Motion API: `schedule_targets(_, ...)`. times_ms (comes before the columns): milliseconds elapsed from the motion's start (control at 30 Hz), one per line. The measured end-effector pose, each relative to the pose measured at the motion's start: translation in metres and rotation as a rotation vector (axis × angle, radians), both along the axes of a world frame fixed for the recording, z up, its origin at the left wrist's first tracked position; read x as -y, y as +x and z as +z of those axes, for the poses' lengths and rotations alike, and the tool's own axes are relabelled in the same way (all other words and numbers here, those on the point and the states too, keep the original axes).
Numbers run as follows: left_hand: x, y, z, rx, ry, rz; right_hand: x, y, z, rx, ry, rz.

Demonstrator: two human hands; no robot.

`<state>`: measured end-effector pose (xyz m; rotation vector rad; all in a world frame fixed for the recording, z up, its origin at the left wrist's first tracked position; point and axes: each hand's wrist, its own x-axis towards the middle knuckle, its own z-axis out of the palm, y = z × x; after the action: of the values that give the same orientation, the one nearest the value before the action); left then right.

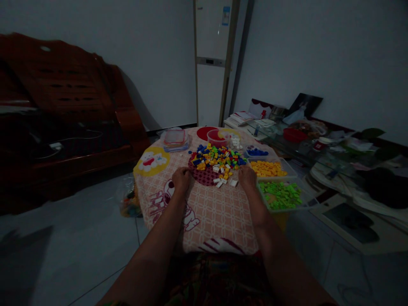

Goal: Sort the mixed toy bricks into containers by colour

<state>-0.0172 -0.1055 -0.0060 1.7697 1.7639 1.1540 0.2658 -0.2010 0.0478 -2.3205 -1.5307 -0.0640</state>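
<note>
A heap of mixed toy building bricks (218, 157) in blue, yellow, green, red and white lies on the cloth-covered round table (219, 216). At the heap's near left edge rests my left hand (182, 179), its fingers curled closed; whatever they may hold is hidden. My right hand (247, 177) is closed too, at the heap's right side beside the tub of yellow bricks (268, 168), and its fingertips cannot be made out. Between my hands, a few white bricks (219, 182) lie at the heap's near edge.
Right of my right hand stand a tub of green bricks (282, 195) and a smaller tub of blue bricks (257, 152). Behind the heap are a clear round bowl (217, 138) and white bricks (236, 142). Stacked lidded containers (174, 140) sit back left. A cluttered glass table (299, 146) stands right.
</note>
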Motion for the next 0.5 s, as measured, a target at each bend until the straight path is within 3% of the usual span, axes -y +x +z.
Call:
schedule_targets(233, -0.003, 0.000, -0.003, -0.004, -0.001, 0.007, -0.023, 0.000, 0.005, 0.053, -0.210, 0.035)
schedule_targets(500, -0.004, 0.000, -0.004, 0.020, 0.020, -0.009, -0.023, 0.003, 0.000, 0.074, -0.222, 0.012)
